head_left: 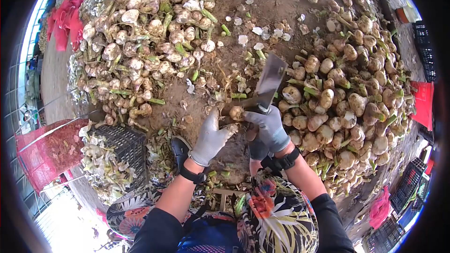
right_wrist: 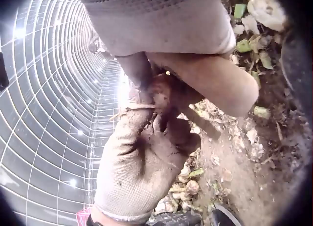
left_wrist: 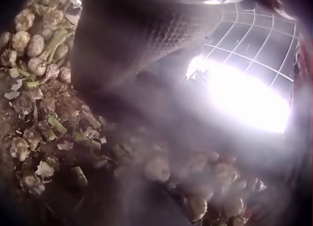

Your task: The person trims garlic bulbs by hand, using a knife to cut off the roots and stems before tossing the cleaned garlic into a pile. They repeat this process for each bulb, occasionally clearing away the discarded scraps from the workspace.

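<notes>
In the head view my gloved left hand (head_left: 211, 138) is at the middle, fingers and thumb bent around a garlic bulb (head_left: 236, 113). My gloved right hand (head_left: 272, 129) grips a cleaver, its broad blade (head_left: 271, 79) slanting up and away; the handle is mostly hidden in the fist. The bulb sits between the two hands, close to the right thumb. The right wrist view has the left glove (right_wrist: 139, 167), dirty at palm and fingers, under the bulb (right_wrist: 164, 91), whose roots stick out leftward. A dark, blurred glove (left_wrist: 132, 35) fills much of the left wrist view.
Garlic with stems lies heaped at left (head_left: 140, 42), and trimmed bulbs form a pile at right (head_left: 347, 98). Cut stems and skins litter the soil between. A black crate (head_left: 124, 145) and a red mesh bag (head_left: 51, 150) stand at lower left; a red bucket (head_left: 423, 105) is at far right.
</notes>
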A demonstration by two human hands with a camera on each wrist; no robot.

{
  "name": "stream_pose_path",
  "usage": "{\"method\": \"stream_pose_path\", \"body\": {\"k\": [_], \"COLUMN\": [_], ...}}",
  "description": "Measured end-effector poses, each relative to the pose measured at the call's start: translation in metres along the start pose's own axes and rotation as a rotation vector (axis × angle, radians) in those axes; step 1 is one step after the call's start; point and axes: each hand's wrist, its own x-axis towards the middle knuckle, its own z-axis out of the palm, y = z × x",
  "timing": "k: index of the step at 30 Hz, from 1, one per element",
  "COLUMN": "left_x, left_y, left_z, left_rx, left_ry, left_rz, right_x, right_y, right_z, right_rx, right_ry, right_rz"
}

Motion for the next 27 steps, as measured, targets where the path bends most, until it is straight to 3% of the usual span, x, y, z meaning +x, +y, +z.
{"method": "stream_pose_path", "body": {"k": [3, 5, 10, 13, 16, 19, 21, 23, 25, 26, 27], "left_x": [0.001, 0.004, 0.013, 0.011, 0.009, 0.009, 0.004, 0.009, 0.013, 0.02, 0.028], "left_y": [0.001, 0.001, 0.005, 0.014, 0.017, 0.008, 0.008, 0.006, 0.018, 0.018, 0.018], "left_z": [0.0, 0.001, 0.003, 0.003, 0.003, 0.001, -0.003, -0.012, -0.021, -0.024, -0.029], "left_rx": [-0.039, 0.117, 0.03, 0.064, -0.02, -0.056, -0.222, -0.128, -0.005, -0.021, -0.019], "left_ry": [0.01, -0.024, -0.027, -0.035, -0.027, 0.052, 0.057, 0.087, 0.054, 0.096, 0.1], "left_rz": [0.022, 0.022, 0.049, -0.008, -0.04, 0.069, -0.078, -0.047, -0.32, -0.2, -0.196], "right_x": [0.002, 0.003, 0.008, 0.002, 0.0, -0.004, -0.002, -0.003, 0.003, 0.003, 0.002], "right_y": [0.002, 0.004, 0.024, 0.008, 0.004, 0.007, 0.022, 0.027, 0.05, 0.055, 0.06], "right_z": [0.0, 0.0, -0.013, -0.005, -0.003, -0.004, -0.007, -0.009, -0.017, -0.023, -0.026], "right_rx": [0.097, 0.148, 0.126, 0.15, 0.103, -0.064, -0.101, -0.103, -0.115, -0.151, -0.185], "right_ry": [0.055, -0.025, 0.009, 0.105, 0.121, 0.124, 0.1, 0.11, 0.121, 0.141, 0.164], "right_rz": [0.032, -0.082, -0.132, -0.028, -0.025, -0.102, -0.14, -0.039, -0.108, -0.07, -0.028]}}
